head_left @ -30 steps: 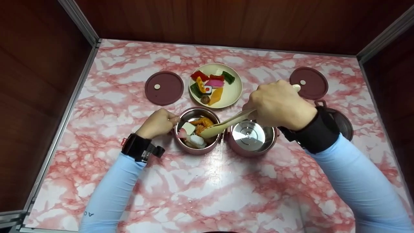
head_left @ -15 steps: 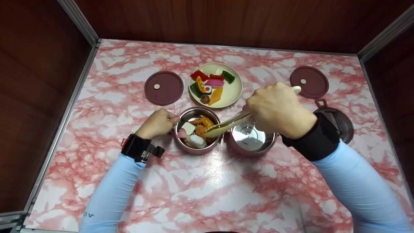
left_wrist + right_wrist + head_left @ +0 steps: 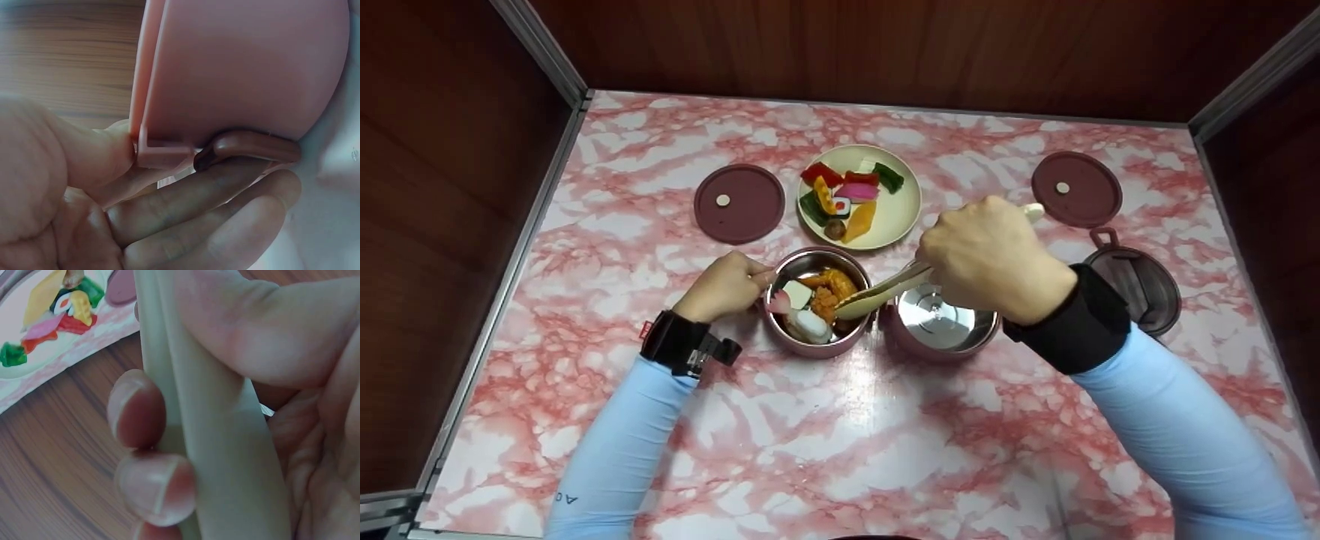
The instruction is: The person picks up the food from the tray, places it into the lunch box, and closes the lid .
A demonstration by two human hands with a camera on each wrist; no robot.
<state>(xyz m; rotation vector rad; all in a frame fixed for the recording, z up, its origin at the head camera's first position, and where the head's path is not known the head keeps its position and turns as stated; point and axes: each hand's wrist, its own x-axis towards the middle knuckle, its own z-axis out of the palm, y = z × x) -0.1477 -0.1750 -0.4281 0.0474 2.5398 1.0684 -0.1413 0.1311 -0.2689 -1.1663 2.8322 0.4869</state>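
Observation:
My left hand (image 3: 725, 286) steadies a pink steel-lined pot (image 3: 817, 350); in the left wrist view its fingers curl at the brown handle (image 3: 256, 145), with the thumb by the rim. Inside lie a fried-chicken-like orange piece (image 3: 826, 298), a white square piece (image 3: 796, 294) and a white oval piece (image 3: 812, 325). My right hand (image 3: 988, 251) grips cream tongs (image 3: 889, 291) whose tips dip into this pot beside the orange piece. In the right wrist view, thumb and fingers wrap the two arms of the tongs (image 3: 211, 439). Whether the tips pinch anything is hidden.
A second pink pot (image 3: 941, 352) stands under my right hand, its steel bottom showing. Behind sits a cream plate (image 3: 904, 214) of toy food pieces. Two maroon round lids (image 3: 750, 214) lie left and right at the back. A dark translucent lid (image 3: 1159, 289) is at the right.
My right hand has shifted slightly left and down with the tongs. The white oval piece in the pot has moved a little left. My left hand stays at the pot.

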